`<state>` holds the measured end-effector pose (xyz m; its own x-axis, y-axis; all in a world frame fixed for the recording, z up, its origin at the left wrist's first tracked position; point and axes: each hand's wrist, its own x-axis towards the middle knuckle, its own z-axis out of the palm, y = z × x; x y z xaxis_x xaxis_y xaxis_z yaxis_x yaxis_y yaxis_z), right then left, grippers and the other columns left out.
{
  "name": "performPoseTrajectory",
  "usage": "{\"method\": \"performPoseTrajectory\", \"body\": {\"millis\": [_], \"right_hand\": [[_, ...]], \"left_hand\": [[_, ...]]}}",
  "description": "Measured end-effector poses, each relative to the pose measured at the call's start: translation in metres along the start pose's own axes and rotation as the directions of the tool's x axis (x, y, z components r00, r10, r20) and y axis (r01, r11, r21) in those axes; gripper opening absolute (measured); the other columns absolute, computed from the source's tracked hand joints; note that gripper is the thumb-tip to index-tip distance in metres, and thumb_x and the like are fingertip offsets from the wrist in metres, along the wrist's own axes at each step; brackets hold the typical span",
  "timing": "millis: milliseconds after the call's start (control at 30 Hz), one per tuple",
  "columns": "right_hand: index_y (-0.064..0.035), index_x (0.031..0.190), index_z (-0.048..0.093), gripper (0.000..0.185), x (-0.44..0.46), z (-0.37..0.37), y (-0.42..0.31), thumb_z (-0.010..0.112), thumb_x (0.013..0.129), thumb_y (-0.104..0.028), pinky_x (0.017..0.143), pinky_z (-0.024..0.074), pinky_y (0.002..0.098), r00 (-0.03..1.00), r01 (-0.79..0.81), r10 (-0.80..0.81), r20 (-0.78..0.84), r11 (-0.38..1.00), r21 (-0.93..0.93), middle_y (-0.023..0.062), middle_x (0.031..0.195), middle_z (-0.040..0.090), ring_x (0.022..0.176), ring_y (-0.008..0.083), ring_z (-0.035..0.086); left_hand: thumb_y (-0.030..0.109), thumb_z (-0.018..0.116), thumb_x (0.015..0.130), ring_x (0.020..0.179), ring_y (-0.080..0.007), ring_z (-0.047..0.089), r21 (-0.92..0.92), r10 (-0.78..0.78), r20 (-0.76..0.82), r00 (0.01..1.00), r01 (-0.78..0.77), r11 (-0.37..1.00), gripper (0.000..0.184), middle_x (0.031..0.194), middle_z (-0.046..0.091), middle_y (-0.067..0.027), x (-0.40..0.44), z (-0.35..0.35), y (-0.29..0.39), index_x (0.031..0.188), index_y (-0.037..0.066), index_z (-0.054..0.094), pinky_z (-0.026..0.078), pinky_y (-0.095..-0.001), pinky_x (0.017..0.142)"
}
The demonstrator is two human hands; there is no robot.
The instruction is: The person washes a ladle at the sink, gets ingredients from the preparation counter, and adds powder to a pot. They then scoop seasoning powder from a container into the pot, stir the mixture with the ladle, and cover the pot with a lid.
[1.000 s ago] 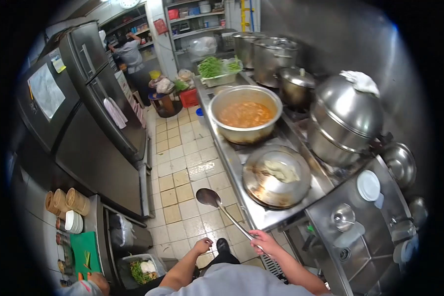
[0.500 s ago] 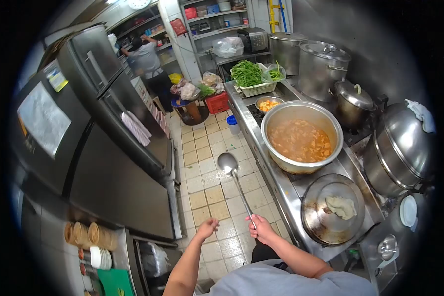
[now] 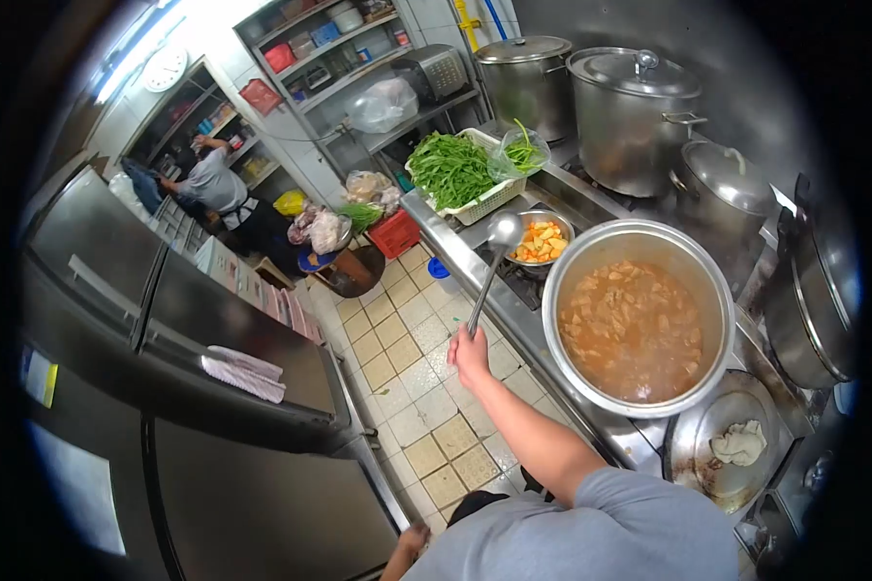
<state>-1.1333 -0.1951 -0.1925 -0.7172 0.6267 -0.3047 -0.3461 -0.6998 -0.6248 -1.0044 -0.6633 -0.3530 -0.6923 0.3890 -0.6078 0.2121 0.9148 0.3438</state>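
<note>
My right hand [image 3: 469,352] is closed round the handle of a long metal ladle [image 3: 488,281]. The ladle's bowl is up beside a metal bowl of orange and yellow chunks [image 3: 543,242], left of a large open pot [image 3: 552,320] holding brown-orange stew. Low in the view, my left hand [image 3: 414,538] hangs near the fridge, its fingers partly hidden and small. Below the pot lies a round, stained metal lid [image 3: 686,455] with a crumpled cloth [image 3: 739,443] on it.
A basket of leafy greens [image 3: 451,172] stands at the counter's far end. Lidded pots [image 3: 633,126] line the back right. Steel fridges [image 3: 252,484] are on the left. Another person [image 3: 213,184] reaches to shelves, near a red crate [image 3: 393,233].
My right hand has moved forward, bringing the ladle from over the floor to the bowl of chunks. My left hand has dropped back. The view has shifted towards the large pot.
</note>
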Motion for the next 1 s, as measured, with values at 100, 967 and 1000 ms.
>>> {"method": "performPoseTrajectory", "body": {"millis": [100, 967, 1000], "right_hand": [[-0.0141, 0.096, 0.036, 0.02, 0.098, 0.032, -0.02, 0.049, 0.101, -0.029, 0.038, 0.0336, 0.0242, 0.977, 0.084, -0.083, -0.195, 0.996, -0.005, 0.0003, 0.064, 0.045, 0.046, 0.0102, 0.042], [-0.0104, 0.098, 0.072, 0.024, -0.032, -0.191, 0.128, 0.059, 0.09, -0.029, 0.047, 0.0425, 0.0275, 0.85, -0.521, 0.296, -0.436, 0.594, -0.613, 0.0033, 0.073, 0.064, 0.056, 0.0111, 0.054], [-0.0106, 0.101, 0.072, 0.023, -0.085, -0.202, 0.106, 0.06, 0.088, -0.025, 0.052, 0.0466, 0.0276, 0.795, -0.593, 0.292, -0.532, 0.56, -0.579, 0.0029, 0.082, 0.067, 0.062, 0.0113, 0.057]], "left_hand": [[0.042, 0.049, 0.095, 0.091, -0.0317, 0.065, -0.221, -0.176, 0.089, 0.98, 0.192, 0.956, 0.039, 0.099, 0.069, -0.0148, -0.006, -0.013, -0.052, 0.104, 0.008, 0.066, 0.05, -0.0407, 0.078], [0.029, 0.053, 0.096, 0.068, -0.0159, 0.061, -0.279, 0.053, 0.32, 0.946, 0.041, 0.959, 0.024, 0.088, 0.063, -0.0031, 0.558, -0.389, 0.079, 0.116, 0.016, 0.053, 0.045, -0.0317, 0.054], [0.029, 0.053, 0.096, 0.068, -0.0159, 0.061, -0.257, 0.069, 0.348, 0.935, 0.025, 0.966, 0.024, 0.088, 0.063, -0.0031, 0.553, -0.375, 0.087, 0.116, 0.016, 0.053, 0.045, -0.0317, 0.054]]}}
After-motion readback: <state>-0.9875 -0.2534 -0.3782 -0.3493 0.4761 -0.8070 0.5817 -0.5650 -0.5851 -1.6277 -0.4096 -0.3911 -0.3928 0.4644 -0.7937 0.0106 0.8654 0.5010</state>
